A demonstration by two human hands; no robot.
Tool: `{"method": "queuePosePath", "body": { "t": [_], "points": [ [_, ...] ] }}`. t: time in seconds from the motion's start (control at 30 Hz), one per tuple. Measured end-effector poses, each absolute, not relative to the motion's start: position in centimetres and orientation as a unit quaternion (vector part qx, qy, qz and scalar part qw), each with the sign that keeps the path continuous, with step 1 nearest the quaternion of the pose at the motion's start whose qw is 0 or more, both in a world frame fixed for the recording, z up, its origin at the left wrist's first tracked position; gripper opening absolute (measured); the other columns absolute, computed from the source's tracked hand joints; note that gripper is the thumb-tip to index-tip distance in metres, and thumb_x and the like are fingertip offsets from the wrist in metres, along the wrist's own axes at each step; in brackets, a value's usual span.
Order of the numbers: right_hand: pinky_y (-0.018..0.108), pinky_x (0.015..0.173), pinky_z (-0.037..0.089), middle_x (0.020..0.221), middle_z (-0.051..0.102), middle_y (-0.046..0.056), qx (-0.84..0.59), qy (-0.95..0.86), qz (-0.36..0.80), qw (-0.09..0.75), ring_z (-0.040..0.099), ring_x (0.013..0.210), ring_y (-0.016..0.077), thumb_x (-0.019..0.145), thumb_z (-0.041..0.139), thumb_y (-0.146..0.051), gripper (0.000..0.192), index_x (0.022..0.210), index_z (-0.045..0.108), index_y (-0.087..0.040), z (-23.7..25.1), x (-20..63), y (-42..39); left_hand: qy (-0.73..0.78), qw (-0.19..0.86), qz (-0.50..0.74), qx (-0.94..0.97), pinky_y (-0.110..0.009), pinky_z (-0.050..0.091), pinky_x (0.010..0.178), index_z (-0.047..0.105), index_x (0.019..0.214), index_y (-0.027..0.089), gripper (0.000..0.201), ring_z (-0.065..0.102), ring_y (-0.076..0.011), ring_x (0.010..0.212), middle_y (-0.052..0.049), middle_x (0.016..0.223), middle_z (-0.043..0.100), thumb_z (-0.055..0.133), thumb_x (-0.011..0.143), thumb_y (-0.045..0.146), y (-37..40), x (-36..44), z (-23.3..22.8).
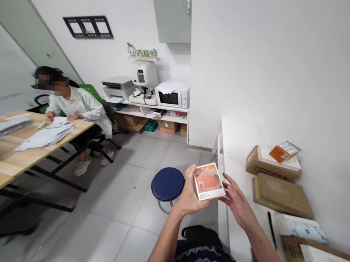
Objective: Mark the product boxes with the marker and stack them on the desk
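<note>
Picture card [209, 181], held in mid-air off the white counter's [239, 142] front edge above the blue stool [167, 184], is pinched only by the left hand [188, 197] while the right hand [239, 201] brushes its corner with fingers spread, so it could slip and drop.

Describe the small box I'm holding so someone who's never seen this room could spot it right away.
Start at the long white counter along the right wall. Just off its near left edge, above the round blue stool, the left hand grips a small flat box, with the right hand touching its far edge. Unlike the brown cardboard boxes lying on the counter, it is white-edged with an orange-red picture on its face.
</note>
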State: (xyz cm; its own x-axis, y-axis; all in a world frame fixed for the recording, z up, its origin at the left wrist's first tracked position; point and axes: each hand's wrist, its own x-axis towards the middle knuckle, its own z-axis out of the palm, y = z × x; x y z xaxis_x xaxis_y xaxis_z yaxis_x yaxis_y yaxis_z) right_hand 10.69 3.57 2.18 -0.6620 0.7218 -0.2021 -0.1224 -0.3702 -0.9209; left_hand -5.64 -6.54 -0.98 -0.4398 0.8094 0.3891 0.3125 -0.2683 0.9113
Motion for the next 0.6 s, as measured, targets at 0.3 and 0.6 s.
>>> {"method": "queuePosePath", "body": {
  "t": [0.3,0.6],
  "points": [
    [0.047,0.107,0.047,0.137,0.065,0.007,-0.284,-0.511,0.754,0.3,0.061,0.124,0.029,0.081,0.078,-0.046,0.054,0.131,0.062,-0.032,1.8,10.3,2.9,0.584,0.156,0.587,0.538,-0.059,0.029,0.119,0.008,0.155,0.029,0.118,0.026,-0.0406,0.148,-0.018,0.154,0.021,0.086,0.067,0.035,-6.3,-5.6,-0.4],
    [0.043,0.093,0.052,0.119,0.074,0.005,-0.262,-0.411,0.819,0.304,0.068,0.105,0.0257,0.081,0.078,-0.042,0.04,0.118,0.068,-0.028,2.9,10.5,2.8,0.583,0.214,0.571,0.537,-0.06,0.021,0.123,0.008,0.157,0.027,0.126,0.021,-0.0409,0.15,-0.017,0.156,0.02,0.088,0.061,0.044,-5.5,-6.3,-1.4]
  ]
}}
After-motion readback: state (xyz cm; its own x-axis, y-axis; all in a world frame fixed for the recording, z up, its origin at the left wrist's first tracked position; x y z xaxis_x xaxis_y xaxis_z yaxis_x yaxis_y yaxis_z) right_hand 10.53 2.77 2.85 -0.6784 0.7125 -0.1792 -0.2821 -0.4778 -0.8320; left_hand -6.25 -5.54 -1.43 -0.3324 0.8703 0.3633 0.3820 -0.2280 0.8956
